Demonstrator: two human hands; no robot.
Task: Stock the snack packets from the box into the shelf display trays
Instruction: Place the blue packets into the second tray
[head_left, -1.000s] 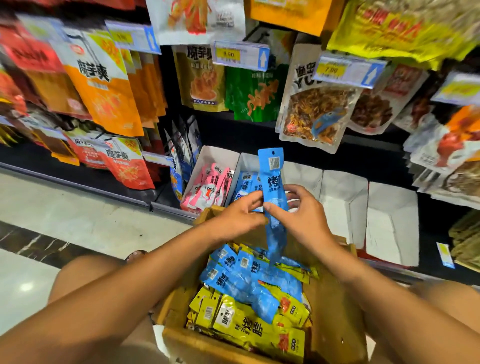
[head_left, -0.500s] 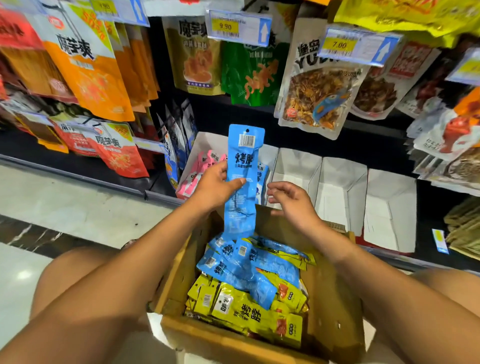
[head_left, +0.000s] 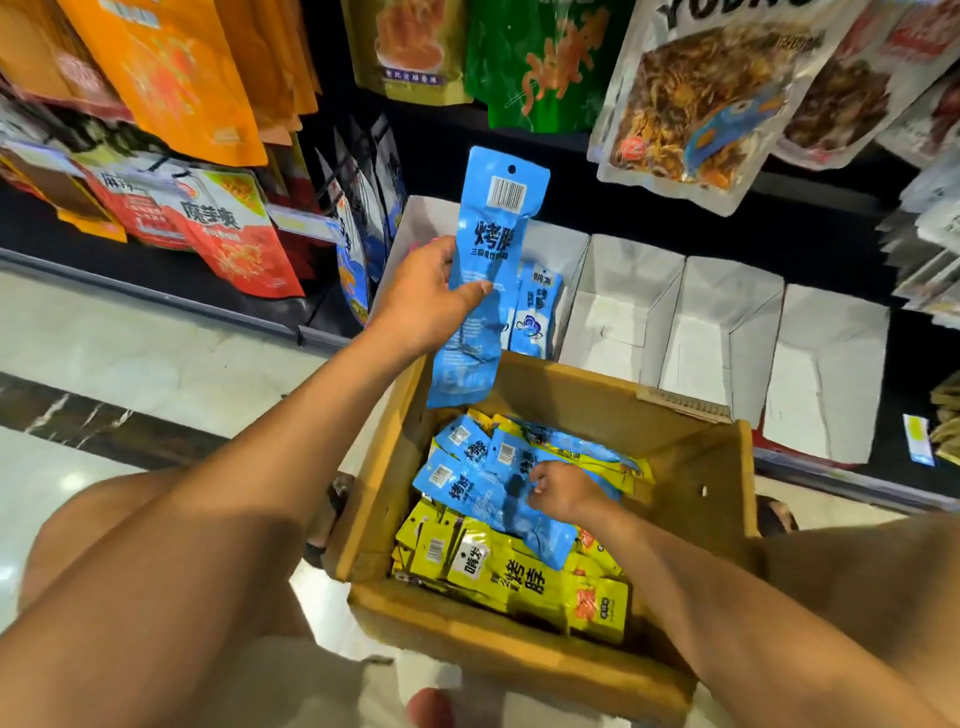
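Observation:
My left hand grips a long blue snack packet upright, above the far left corner of the cardboard box. The packet hangs in front of a white display tray that holds other blue packets. Down in the box, my right hand has its fingers curled on a blue packet in the loose pile. Yellow packets fill the near half of the box.
Three white display trays with nothing in them stand on the low shelf right of the blue one. Large snack bags hang above on pegs. More bags line the shelf at left. Pale tiled floor lies left.
My right hand let go of the raised packet and dropped into the box onto the blue pile. The left hand keeps the packet up. The view moved closer to the shelf.

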